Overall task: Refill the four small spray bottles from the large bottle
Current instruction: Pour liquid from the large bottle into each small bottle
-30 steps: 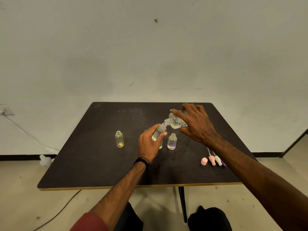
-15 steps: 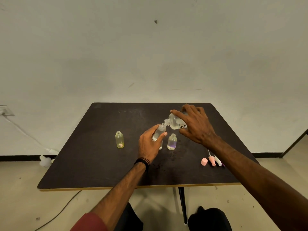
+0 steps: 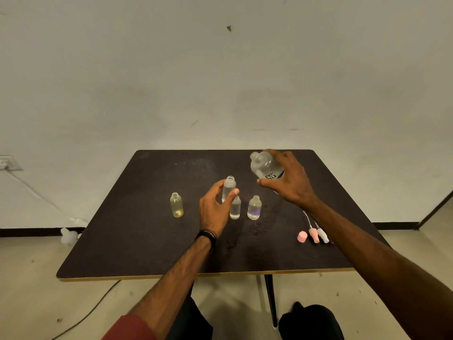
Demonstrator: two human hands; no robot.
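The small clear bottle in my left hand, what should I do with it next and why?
Probably set the small clear bottle down on the table beside the other bottles. The right hand holds the large bottle apart from it, mouth up, so no pouring is under way. Then likely pick up the yellow bottle, which looks nearly empty.

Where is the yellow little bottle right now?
In the head view, the yellow bottle stands uncapped on the table, alone to the left of the left hand.
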